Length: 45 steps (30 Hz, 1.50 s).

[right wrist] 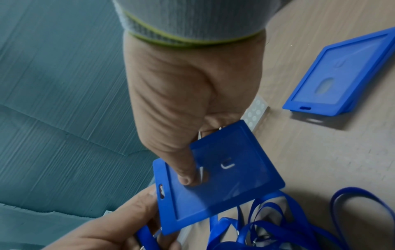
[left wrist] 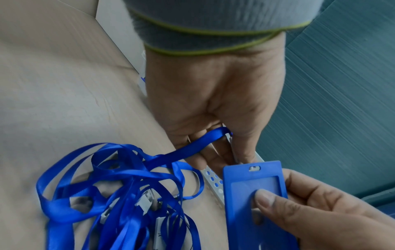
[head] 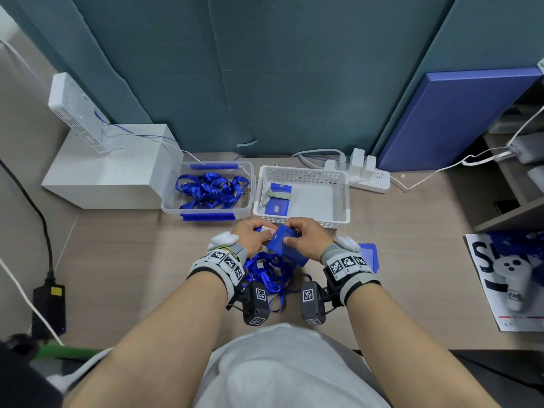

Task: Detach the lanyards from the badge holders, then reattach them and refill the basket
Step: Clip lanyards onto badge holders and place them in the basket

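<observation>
My right hand (head: 297, 235) pinches a blue badge holder (head: 284, 244), thumb on its face (right wrist: 189, 177), just in front of the white basket (head: 341, 198). My left hand (head: 254, 234) grips the clip end of a blue lanyard (left wrist: 188, 148) at the holder's slotted top edge (left wrist: 254, 168). The clip sits at the slot; whether it is hooked I cannot tell. A tangle of blue lanyards (head: 269, 275) lies on the desk under my wrists. The basket holds one blue badge holder (head: 276, 198).
A clear tub (head: 244, 213) left of the basket holds several blue lanyards (head: 210, 189). Blue holders are stacked (head: 368, 256) on the desk by my right wrist (right wrist: 346, 72). A power strip (head: 371, 178) and a white box (head: 112, 169) stand at the back.
</observation>
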Each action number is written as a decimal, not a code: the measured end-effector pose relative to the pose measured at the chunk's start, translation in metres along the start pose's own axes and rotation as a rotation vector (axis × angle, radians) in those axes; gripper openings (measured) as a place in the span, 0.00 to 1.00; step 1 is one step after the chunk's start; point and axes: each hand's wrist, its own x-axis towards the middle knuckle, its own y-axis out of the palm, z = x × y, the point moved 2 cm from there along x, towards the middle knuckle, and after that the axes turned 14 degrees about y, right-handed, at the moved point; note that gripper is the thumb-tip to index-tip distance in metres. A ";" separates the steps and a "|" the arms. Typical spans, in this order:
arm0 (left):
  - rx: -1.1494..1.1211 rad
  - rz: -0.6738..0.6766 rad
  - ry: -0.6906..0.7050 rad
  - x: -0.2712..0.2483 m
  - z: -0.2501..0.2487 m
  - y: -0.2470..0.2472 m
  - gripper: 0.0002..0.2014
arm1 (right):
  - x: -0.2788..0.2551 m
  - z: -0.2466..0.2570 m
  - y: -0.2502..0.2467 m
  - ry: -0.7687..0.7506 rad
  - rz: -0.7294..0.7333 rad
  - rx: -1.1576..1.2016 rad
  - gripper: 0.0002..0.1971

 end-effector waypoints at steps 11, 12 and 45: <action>0.019 0.043 -0.043 -0.001 0.000 0.000 0.05 | 0.003 -0.001 0.000 0.032 0.007 -0.038 0.11; 0.023 0.050 -0.050 -0.001 0.000 0.000 0.05 | 0.003 -0.001 0.000 0.038 0.007 -0.032 0.10; 0.061 0.172 -0.068 -0.006 0.005 -0.006 0.03 | 0.001 -0.007 0.008 0.116 -0.007 -0.077 0.08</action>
